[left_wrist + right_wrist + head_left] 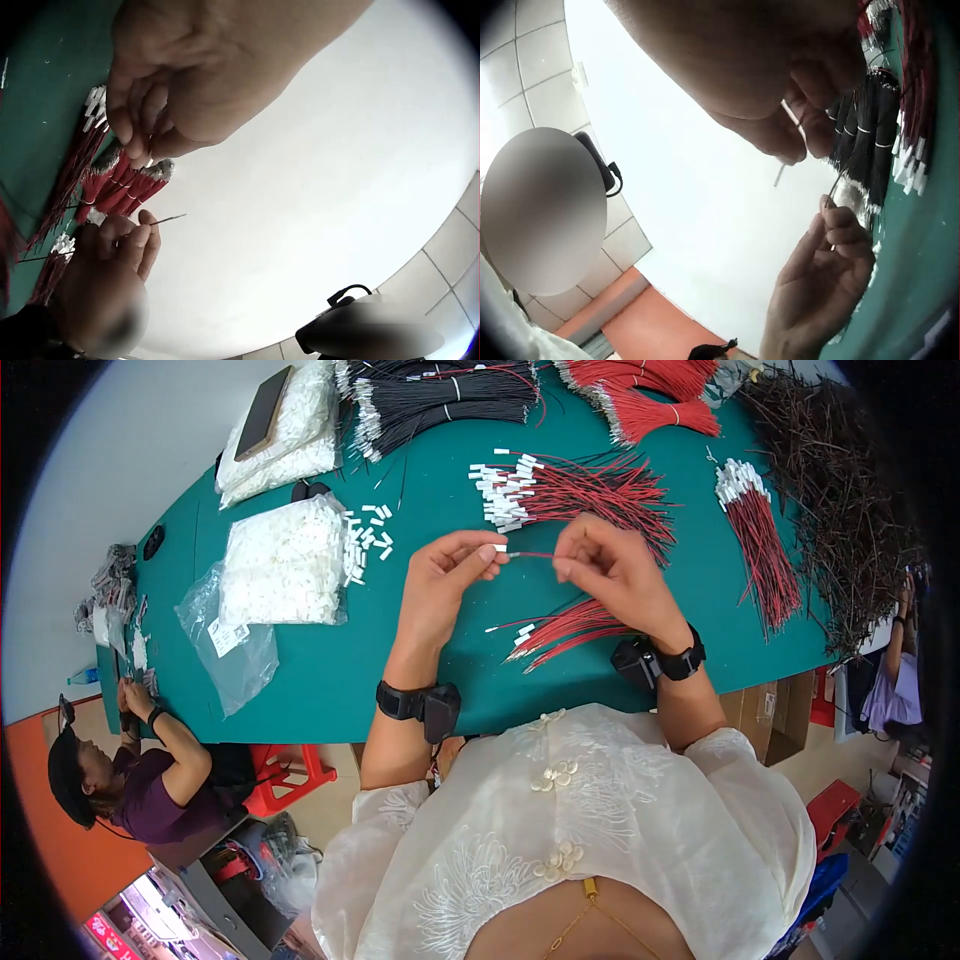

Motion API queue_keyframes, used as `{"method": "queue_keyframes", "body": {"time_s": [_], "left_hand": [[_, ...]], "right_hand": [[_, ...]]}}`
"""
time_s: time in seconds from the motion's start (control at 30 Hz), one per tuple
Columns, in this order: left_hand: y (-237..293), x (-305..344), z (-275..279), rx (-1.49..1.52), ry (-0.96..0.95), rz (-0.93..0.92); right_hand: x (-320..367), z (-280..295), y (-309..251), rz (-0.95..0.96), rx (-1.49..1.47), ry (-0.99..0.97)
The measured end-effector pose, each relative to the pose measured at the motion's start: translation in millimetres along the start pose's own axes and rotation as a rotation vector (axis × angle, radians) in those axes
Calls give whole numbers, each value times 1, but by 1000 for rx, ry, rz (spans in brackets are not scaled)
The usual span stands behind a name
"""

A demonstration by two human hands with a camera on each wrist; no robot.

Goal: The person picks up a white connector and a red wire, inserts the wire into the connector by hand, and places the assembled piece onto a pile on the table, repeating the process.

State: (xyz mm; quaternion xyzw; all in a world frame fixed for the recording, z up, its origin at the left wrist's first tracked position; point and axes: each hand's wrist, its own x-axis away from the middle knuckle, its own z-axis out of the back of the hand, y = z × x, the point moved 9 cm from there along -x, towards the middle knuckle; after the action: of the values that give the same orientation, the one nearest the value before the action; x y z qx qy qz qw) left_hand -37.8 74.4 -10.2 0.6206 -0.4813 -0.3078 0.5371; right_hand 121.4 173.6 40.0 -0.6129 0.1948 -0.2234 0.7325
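Note:
Over the green table, my left hand [436, 582] pinches a small white connector housing [501, 548] between thumb and fingers. Facing it, my right hand [622, 572] grips a thin red wire [537, 555] between thumb and forefinger, its end pointing at the housing. In the left wrist view the wire's tip [177, 217] sticks out past the right fingertips. A thin dark wire [840, 180] runs up from the left fingertips in the right wrist view. Just beyond the hands lies a pile of red wires [590, 495] with white housings; a smaller red bundle [575, 625] lies nearer me.
A bag of white housings [280, 565] lies left, with loose housings [380, 540] beside it. Black wire bundles [450, 405] and red bundles [650, 410] lie at the back. Another housed bundle [760, 550] and a dark wire heap [830, 490] are right. A person [140, 780] sits left.

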Motion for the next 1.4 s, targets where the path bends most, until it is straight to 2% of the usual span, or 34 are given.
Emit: {"method": "queue_keyframes", "body": {"time_s": [0.07,0.17,1.0,1.13,1.23,1.4], "left_hand": [[2,0,-3,49,-33,-14],[7,2,-10,29,-32,-47],[11,6,-11,-6,-20,-53],[9,5,-9,7,-12,-45],[7,4,-9,21,-17,-53],[9,5,-12,21,-34,-62]], "right_hand": [[0,6,-5,32,18,80],[5,11,-37,283,239,167],[6,3,-31,322,276,208],[9,7,-40,403,345,247],[12,4,-49,542,459,230],[12,0,-47,527,464,218]]}}
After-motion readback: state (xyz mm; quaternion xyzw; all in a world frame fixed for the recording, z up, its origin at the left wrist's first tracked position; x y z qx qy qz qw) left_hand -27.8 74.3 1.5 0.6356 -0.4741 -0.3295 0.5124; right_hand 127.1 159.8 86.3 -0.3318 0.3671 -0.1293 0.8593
